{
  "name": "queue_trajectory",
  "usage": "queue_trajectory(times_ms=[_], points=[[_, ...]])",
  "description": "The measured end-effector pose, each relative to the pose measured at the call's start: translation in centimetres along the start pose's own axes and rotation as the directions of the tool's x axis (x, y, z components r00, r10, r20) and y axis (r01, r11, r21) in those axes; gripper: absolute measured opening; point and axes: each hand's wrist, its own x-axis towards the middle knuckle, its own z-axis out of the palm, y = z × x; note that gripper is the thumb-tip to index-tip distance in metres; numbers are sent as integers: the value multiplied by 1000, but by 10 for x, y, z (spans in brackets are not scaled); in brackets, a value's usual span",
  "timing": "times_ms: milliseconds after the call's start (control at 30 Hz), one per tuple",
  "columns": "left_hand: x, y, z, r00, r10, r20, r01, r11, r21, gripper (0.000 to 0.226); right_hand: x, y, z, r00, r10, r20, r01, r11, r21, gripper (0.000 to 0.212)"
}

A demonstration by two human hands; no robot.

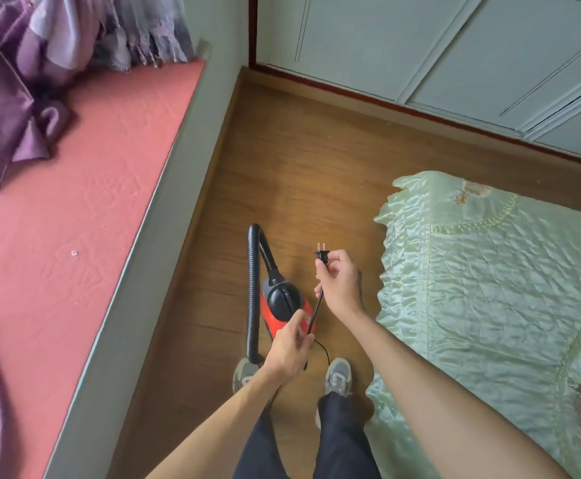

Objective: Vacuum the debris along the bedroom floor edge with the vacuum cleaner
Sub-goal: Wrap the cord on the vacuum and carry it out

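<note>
Between bed and window seat, a person readies the cord of a small red-and-black canister vacuum cleaner [284, 307].

Right hand [338, 283] pinches the black two-pin plug [321, 254]; left hand [289, 350] closes round the thin black cord [315, 312]. On the wooden floor [299, 174], the vacuum looks light, its ribbed black hose [254, 288] limp: lift by the body's handle.

A small canister vacuum cleaner with a red plastic body [275, 316] carries a black ribbed hose [254, 288] and a black cord ending in a black two-pin plug [321, 254]. The wooden plank floor [292, 174] is warm brown. A pale green quilted satin bedspread [489, 271] shows faded floral embroidery. Shiny purple curtains [2, 108] lie on a salmon-pink textured window seat [74, 219].
</note>
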Motion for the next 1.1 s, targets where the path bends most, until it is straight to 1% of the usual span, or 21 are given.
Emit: queue_trajectory(times_ms=[200,367,467,700,900,1000,1100], points=[[6,-15,9,995,-68,-71,65,997,-31,15,18,16,15,992,17,122,-15,1000,-22,9],[17,-17,39,977,-161,-141,149,984,-93,18,39,40,18,972,31,231,-26,999,-27,9],[22,-25,67,953,-224,-204,197,970,-144,19,50,67,19,947,40,320,-31,999,-30,9],[49,-59,155,889,-371,-268,312,920,-235,22,72,157,22,888,56,456,-33,998,-58,11],[79,-105,209,838,-478,-262,390,861,-326,18,87,230,49,864,44,501,-9,997,-71,9],[93,-140,219,825,-502,-261,407,847,-343,17,94,262,75,861,35,507,4,997,-76,10],[110,-178,223,820,-500,-280,408,852,-327,18,105,291,105,857,28,514,19,996,-86,9]])
